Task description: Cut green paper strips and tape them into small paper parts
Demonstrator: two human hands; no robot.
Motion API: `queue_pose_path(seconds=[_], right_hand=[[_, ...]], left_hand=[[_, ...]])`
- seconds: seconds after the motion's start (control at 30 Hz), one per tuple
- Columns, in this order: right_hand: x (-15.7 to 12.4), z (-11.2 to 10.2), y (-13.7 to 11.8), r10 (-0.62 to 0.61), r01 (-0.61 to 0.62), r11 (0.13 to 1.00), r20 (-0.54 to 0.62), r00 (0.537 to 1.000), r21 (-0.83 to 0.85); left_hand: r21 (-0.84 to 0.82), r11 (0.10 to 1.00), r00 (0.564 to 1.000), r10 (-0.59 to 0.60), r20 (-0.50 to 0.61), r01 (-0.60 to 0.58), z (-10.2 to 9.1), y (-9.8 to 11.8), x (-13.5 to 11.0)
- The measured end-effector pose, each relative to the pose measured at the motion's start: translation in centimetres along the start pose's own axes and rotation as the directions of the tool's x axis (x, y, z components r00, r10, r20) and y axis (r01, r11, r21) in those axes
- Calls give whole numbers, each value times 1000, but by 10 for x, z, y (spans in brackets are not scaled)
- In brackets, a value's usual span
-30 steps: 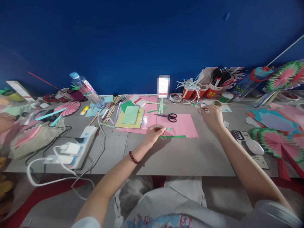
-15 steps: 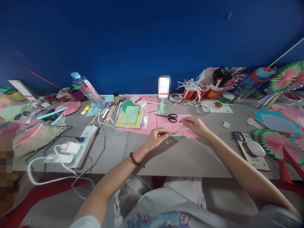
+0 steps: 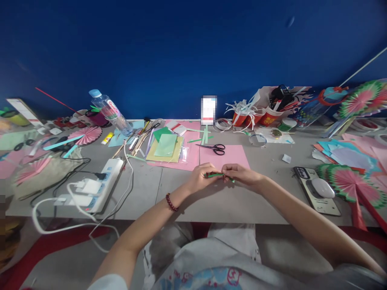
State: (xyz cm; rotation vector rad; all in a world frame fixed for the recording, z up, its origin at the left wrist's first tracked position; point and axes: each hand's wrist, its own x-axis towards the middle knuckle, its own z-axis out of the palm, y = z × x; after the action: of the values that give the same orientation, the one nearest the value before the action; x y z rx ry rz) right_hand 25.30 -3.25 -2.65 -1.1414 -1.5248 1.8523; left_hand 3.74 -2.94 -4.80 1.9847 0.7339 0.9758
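My left hand (image 3: pixel 199 179) and my right hand (image 3: pixel 240 174) meet over the front edge of a pink paper sheet (image 3: pixel 232 155) on the grey table (image 3: pixel 223 201). Both pinch a thin green paper strip (image 3: pixel 216 175) between their fingertips, the left at one end and the right at the other. A red bead bracelet (image 3: pixel 171 202) circles my left wrist. Black scissors (image 3: pixel 215 148) lie on the pink sheet just beyond my hands.
A white power strip (image 3: pixel 102 183) with cables lies left. Green and yellow paper stack (image 3: pixel 165 147), water bottle (image 3: pixel 111 112), red cups (image 3: pixel 256 117) with scraps stand behind. A phone (image 3: pixel 317 195) with a white mouse (image 3: pixel 323 187) and pink-green paper fans (image 3: pixel 353 183) lie right.
My right hand came back from the far right of the table to the middle and took hold of the green strip that my left hand lifted off the pink sheet.
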Motion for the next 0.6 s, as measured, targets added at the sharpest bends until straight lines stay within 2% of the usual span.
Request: queue_pose_path(seconds=[0.07, 0.17, 0.23, 0.37, 0.47, 0.6], right_hand=[[-5, -7, 1, -9, 8, 1000, -69, 998, -17], [-18, -31, 2, 6, -13, 998, -114, 994, -63], [-27, -51, 4, 43, -61, 991, -144, 989, -117], [-44, -82, 13, 163, -202, 962, -210, 964, -182], [-51, -88, 20, 190, -245, 938, -227, 955, -244], [-52, -86, 23, 194, -276, 897, -254, 947, -344]], left_hand=[[82, 997, 999, -7, 37, 4, 1, -1, 0], [189, 982, 999, 13, 43, -21, 5, -5, 0], [274, 957, 995, 80, 66, -96, 7, -9, -1], [386, 893, 965, 163, 205, -233, 13, -13, -2], [382, 885, 953, 183, 242, -267, 16, -12, -2], [416, 869, 947, 158, 280, -268, 15, -7, -1]])
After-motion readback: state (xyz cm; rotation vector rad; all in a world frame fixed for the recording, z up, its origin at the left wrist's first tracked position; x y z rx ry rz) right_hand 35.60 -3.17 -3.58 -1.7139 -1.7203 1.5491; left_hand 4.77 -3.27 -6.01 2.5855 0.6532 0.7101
